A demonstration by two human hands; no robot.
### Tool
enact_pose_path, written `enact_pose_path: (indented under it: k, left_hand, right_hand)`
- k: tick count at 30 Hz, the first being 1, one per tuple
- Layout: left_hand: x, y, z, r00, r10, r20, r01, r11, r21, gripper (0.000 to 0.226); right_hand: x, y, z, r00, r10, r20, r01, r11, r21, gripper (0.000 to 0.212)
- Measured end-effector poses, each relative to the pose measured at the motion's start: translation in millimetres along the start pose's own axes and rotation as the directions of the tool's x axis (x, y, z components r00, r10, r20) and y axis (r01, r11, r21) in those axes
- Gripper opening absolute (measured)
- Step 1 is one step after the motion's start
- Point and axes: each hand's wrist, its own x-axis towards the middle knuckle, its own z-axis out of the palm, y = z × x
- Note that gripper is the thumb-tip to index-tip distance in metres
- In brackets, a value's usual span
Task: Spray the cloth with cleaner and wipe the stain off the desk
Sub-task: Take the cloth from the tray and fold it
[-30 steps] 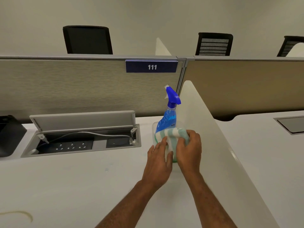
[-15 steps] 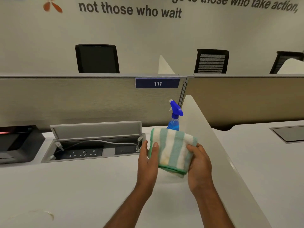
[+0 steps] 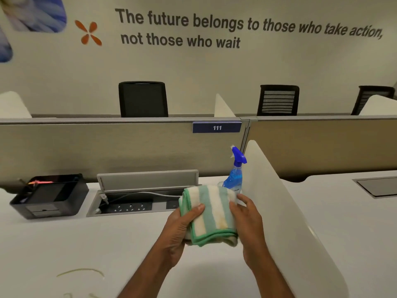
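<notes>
Black organiser tray (image 3: 48, 197) sitting at the desk's (image 3: 75, 244) far left edge, against the partition panel (image 3: 96, 147); something orange-red showing inside it, too blurred to name.

Stain (image 3: 80, 272) lying near the desk's near left corner: a thin, curved yellowish streak, well apart from both hands.

Cable box (image 3: 137, 198) sitting along the far edge, lid standing open, sockets and a white cable showing inside.

Left hand (image 3: 179, 231) gripping the cloth's left side, thumb pressing across the front, fingers curling behind. Cloth (image 3: 211, 214) being held above the desk, toward its right side, folded; green and cream stripes, green hem, a yellowish mark on one cream stripe.

Right hand (image 3: 247, 220) gripping the cloth's right edge, fingers wrapping over it; whether the thumb is pressing on it, cannot tell.

Spray bottle (image 3: 235, 173) standing upright at the desk's far right corner, just behind the cloth, beside the white divider (image 3: 285, 211); blue liquid, blue trigger head. Lower part hiding behind the cloth.

Number plate (image 3: 217, 127) reading 111 hanging on the partition above.
</notes>
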Motion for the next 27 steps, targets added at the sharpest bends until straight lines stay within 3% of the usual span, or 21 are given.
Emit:
enact_pose_path:
  k: [1,3,6,8,12,15,17,23,27]
  left_hand:
    - [-4.6,3.8,0.6,0.998,0.04,-0.041,-0.039,0.999,0.014,0.05]
    - [-14.5,9.3,3.2,0.986,0.125,-0.106,-0.121,0.991,0.049,0.039]
    - [-28.9,14.2,9.8,0.973,0.19,-0.132,-0.183,0.981,0.06,0.033]
    - [-37.7,15.1,12.9,0.972,0.19,-0.137,-0.184,0.981,0.055,0.042]
    - [-49.2,14.3,8.0,0.98,0.108,-0.165,-0.117,0.992,-0.047,0.056]
    - [-55.8,17.8,-0.4,0.988,0.057,-0.142,-0.072,0.993,-0.098,0.049]
    - [-58.6,19.9,-6.7,0.994,0.041,-0.104,-0.058,0.985,-0.162,0.038]
    - [-58.9,20.1,-18.9,0.993,0.041,-0.107,-0.056,0.988,-0.142,0.027]
    - [-58.5,17.1,-27.8,0.983,0.065,-0.171,-0.096,0.979,-0.181,0.032]
  right_hand:
    - [-7.0,1.1,3.5,0.994,-0.086,-0.069,0.079,0.992,-0.1,0.035]
    - [-26.6,0.0,12.1,0.968,-0.217,-0.123,0.202,0.972,-0.124,0.028]
    - [-57.6,-5.9,29.5,0.978,-0.196,0.072,0.196,0.981,-0.001,0.023]
    - [-69.2,-9.9,40.2,0.966,-0.149,0.211,0.158,0.987,-0.027,0.038]
    - [-77.3,-7.9,52.0,0.944,-0.115,0.308,0.146,0.986,-0.079,0.064]
    - [-81.7,0.0,51.8,0.916,-0.144,0.375,0.205,0.971,-0.127,0.112]
    - [-82.9,5.0,50.8,0.893,-0.15,0.424,0.234,0.96,-0.152,0.13]
    - [-89.7,6.7,55.9,0.88,-0.175,0.442,0.25,0.961,-0.117,0.1]
    - [-84.6,1.5,53.2,0.946,-0.167,0.278,0.171,0.985,0.011,0.039]
